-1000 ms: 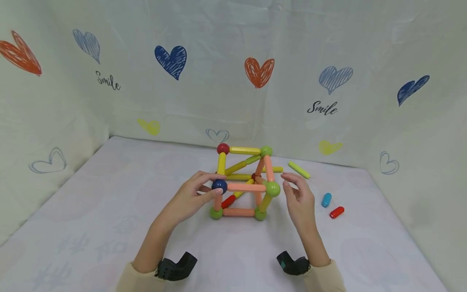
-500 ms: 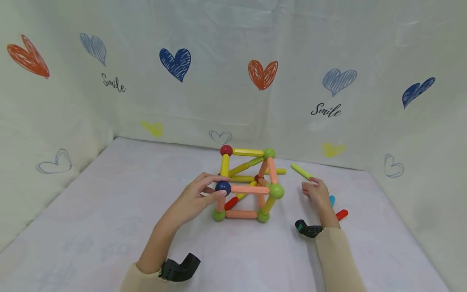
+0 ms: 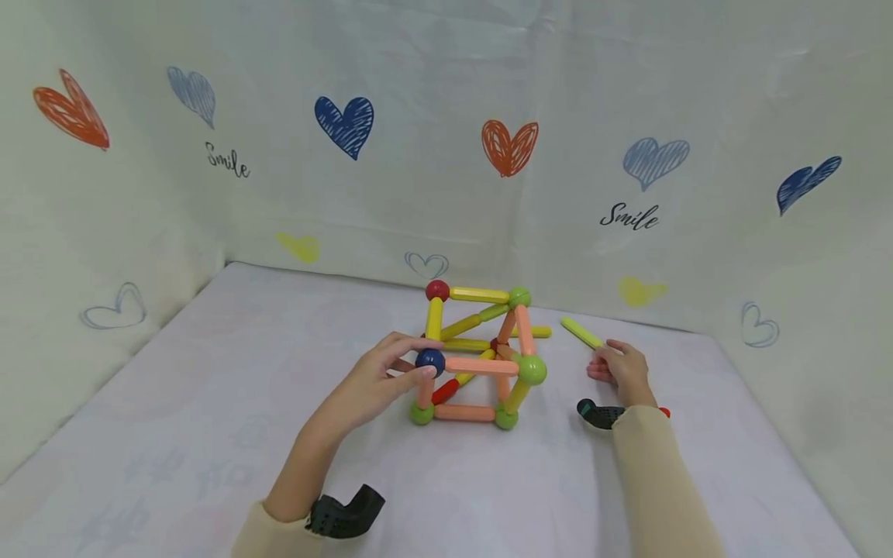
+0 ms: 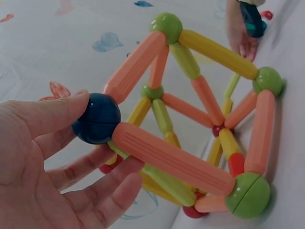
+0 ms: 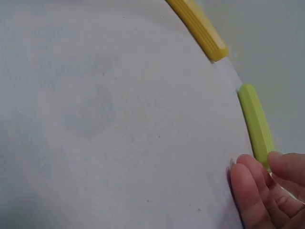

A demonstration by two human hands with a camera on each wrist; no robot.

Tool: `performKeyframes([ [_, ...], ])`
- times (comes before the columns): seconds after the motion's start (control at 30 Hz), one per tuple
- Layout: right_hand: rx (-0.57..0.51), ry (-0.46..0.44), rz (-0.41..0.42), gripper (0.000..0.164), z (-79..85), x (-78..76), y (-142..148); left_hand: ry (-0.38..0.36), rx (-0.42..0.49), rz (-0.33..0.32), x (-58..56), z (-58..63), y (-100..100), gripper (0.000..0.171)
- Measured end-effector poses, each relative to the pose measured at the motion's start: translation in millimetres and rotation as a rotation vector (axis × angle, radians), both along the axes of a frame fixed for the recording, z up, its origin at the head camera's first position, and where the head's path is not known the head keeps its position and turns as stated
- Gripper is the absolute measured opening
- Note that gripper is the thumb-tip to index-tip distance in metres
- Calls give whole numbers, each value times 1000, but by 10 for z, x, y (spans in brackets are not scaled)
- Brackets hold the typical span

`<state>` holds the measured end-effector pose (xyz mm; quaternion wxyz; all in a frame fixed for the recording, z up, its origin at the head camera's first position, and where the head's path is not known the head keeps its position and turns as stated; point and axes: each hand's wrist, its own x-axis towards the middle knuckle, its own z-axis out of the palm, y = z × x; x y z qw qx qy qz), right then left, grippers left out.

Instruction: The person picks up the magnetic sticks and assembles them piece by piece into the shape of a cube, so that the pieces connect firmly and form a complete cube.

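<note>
My left hand (image 3: 380, 380) pinches a dark blue ball (image 4: 97, 118) at the near upper left corner of a frame built of magnetic rods and balls. A salmon rod (image 4: 174, 160) runs from that ball to a green ball (image 4: 248, 194). The frame stands on the table, with a red ball (image 3: 437, 291) and a green ball (image 3: 519, 297) at its top. To its right, my right hand (image 3: 623, 368) pinches the near end of a yellow-green rod (image 5: 256, 121) between thumb and fingers. The rod's far end points away from me, along the tabletop.
A yellow rod (image 5: 202, 31) lies on the table (image 3: 209, 403) behind the frame's right side. Only the tip of a red piece (image 3: 665, 412) shows past my right wrist. A white sheet printed with hearts (image 3: 446, 209) hangs behind the table.
My right hand has moved from beside the frame to the right and away from me, onto the yellow-green rod. It now hides the small blue piece. My left hand keeps holding the blue ball.
</note>
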<state>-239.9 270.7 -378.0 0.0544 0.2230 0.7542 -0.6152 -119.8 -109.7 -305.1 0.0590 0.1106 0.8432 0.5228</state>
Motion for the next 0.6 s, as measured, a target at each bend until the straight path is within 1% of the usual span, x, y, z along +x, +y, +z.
performKeyframes([
  [0.2,129,-30,73,57,-39,-41,11,2,-3,-5,5,6,1,38],
  [0.43,310,-39,117,48,-60,-68,-4,0,0,-18,2,3,9,39],
  [0.5,337,-39,128,46,-60,-68,-16,0,-1,-18,1,3,11,38],
  [0.6,337,-19,133,46,-49,-43,-33,2,-2,-12,-1,-1,12,39],
])
